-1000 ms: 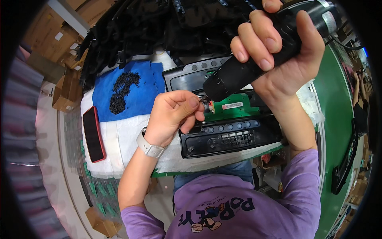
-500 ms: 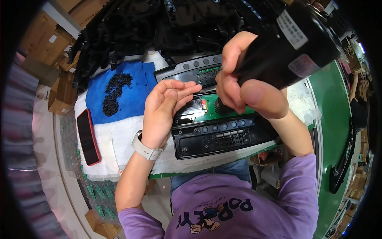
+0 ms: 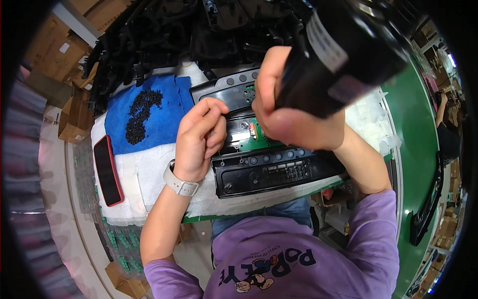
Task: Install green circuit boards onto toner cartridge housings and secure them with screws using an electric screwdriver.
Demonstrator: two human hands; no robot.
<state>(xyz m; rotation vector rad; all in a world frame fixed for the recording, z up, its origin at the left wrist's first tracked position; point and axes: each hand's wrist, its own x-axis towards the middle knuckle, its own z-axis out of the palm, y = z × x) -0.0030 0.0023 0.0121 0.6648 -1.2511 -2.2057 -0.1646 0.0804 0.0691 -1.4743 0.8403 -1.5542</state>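
My right hand (image 3: 294,117) grips a thick black electric screwdriver (image 3: 343,55) held upright, its tip hidden behind my fingers over a green circuit board (image 3: 254,142). The board sits inside a black plastic front panel (image 3: 271,172) with a row of round buttons. A second black panel (image 3: 231,92) lies just behind it. My left hand (image 3: 199,139) rests on the panel's left edge, fingers curled with thumb and forefinger pinched together; whether a screw is between them cannot be told. A white watch is on that wrist.
A blue cloth (image 3: 144,117) with a heap of small black screws (image 3: 139,114) lies at left on white foam padding (image 3: 144,179). A red-cased phone (image 3: 108,169) lies beside it. Black plastic parts (image 3: 199,35) pile up behind. Cardboard boxes (image 3: 74,117) stand left; a green table (image 3: 418,149) runs right.
My right hand has brought the screwdriver down and closer over the green board. My left hand has slid to the panel's left edge and stays pinched.
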